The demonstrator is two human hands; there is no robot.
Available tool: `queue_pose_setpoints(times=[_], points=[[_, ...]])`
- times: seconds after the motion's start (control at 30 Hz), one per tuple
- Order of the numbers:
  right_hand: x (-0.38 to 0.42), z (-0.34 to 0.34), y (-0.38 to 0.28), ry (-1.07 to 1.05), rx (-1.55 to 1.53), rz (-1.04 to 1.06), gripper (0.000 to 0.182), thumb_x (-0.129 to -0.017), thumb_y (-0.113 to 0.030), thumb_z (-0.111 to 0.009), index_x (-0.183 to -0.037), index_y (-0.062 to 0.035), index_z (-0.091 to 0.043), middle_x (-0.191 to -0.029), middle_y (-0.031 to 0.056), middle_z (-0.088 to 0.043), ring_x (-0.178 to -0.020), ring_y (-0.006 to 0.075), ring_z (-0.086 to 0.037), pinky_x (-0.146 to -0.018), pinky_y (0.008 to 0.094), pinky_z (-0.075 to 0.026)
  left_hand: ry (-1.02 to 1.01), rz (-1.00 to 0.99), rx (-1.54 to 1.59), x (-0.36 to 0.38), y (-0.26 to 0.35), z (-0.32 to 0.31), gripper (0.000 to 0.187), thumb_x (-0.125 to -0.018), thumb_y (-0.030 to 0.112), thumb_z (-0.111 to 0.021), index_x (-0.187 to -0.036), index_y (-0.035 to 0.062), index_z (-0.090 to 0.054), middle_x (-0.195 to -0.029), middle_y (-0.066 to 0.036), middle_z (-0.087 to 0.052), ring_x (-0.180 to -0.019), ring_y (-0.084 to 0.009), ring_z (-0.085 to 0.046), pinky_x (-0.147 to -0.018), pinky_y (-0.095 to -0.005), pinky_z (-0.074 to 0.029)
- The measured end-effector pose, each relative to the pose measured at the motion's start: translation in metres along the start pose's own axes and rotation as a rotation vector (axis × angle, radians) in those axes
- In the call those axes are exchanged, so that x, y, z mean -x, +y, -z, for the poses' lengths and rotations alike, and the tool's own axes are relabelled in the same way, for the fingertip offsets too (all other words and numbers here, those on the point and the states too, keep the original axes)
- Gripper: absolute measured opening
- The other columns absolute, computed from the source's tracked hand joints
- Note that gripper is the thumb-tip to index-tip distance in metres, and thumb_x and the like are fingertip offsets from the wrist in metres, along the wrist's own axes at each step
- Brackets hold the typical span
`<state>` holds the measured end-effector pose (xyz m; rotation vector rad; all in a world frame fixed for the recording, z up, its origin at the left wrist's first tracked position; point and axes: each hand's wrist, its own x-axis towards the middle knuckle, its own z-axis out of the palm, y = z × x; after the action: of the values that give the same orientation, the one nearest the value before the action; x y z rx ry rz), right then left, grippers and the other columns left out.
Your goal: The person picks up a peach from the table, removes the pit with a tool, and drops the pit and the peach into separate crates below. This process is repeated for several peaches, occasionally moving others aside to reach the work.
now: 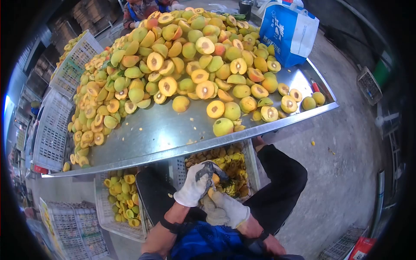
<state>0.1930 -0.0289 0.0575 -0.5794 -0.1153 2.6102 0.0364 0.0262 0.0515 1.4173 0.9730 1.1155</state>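
My left hand (193, 186), in a white glove with dark-stained fingers, is closed near my lap, above a crate of scraps (255, 167). Beside it, at its lower right, my right hand (227, 209) in a whitish glove is closed too. Between the two hands a small orange piece of fruit (215, 178) shows, with a dark object at the fingers that I cannot make out. The hands cover most of both. In front, a large heap of halved peaches (173, 56) lies on a metal table (147, 134).
A crate of fruit pieces (104, 208) stands left of my legs. White crates (54, 130) line the table's left side. On its right are a blue bag (284, 32) and a red-handled tool (315, 86). Another person (145, 9) is at the far side.
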Motion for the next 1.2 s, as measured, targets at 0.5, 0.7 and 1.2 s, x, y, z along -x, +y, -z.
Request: queue_pose_setpoints(times=[0.5, 0.7, 1.2], points=[[-0.008, 0.07, -0.005, 0.49, 0.64, 0.123, 0.033, -0.098, -0.035, -0.05, -0.088, -0.0041, -0.056, -0.059, 0.0002, -0.05, -0.047, 0.0116, -0.044, -0.044, 0.0279, -0.033, 0.342, 0.289, -1.376, 0.065, 0.095, 0.135, 0.039, -0.067, 0.008, -0.077, -0.104, 0.007, -0.066, -0.107, -0.017, -0.062, -0.097, -0.0367, -0.06, -0.085, -0.0439, -0.046], [-0.028, 0.068, 0.002, 0.562, 0.715, 0.159, 0.027, -0.098, -0.032, -0.051, -0.095, -0.0061, -0.057, -0.06, -0.0016, -0.049, -0.048, 0.0101, -0.044, -0.045, 0.0273, -0.035, 0.251, 0.212, -1.062, -0.069, 0.08, 0.126, 0.05, -0.076, 0.01, -0.073, -0.123, 0.0073, -0.058, -0.106, -0.016, -0.061, -0.094, -0.0322, -0.064, -0.081, -0.0373, -0.053], [-0.013, 0.024, -0.026, 0.551, 0.862, 0.395, 0.02, -0.098, -0.023, -0.048, -0.096, -0.0055, -0.057, -0.064, -0.0017, -0.051, -0.053, 0.007, -0.046, -0.048, 0.0241, -0.037, 0.167, 0.146, 0.043, -0.079, 0.053, 0.106, 0.049, -0.089, 0.011, -0.059, -0.135, 0.0014, -0.045, -0.115, -0.01, -0.057, -0.094, -0.0172, -0.061, -0.075, -0.0278, -0.054]])
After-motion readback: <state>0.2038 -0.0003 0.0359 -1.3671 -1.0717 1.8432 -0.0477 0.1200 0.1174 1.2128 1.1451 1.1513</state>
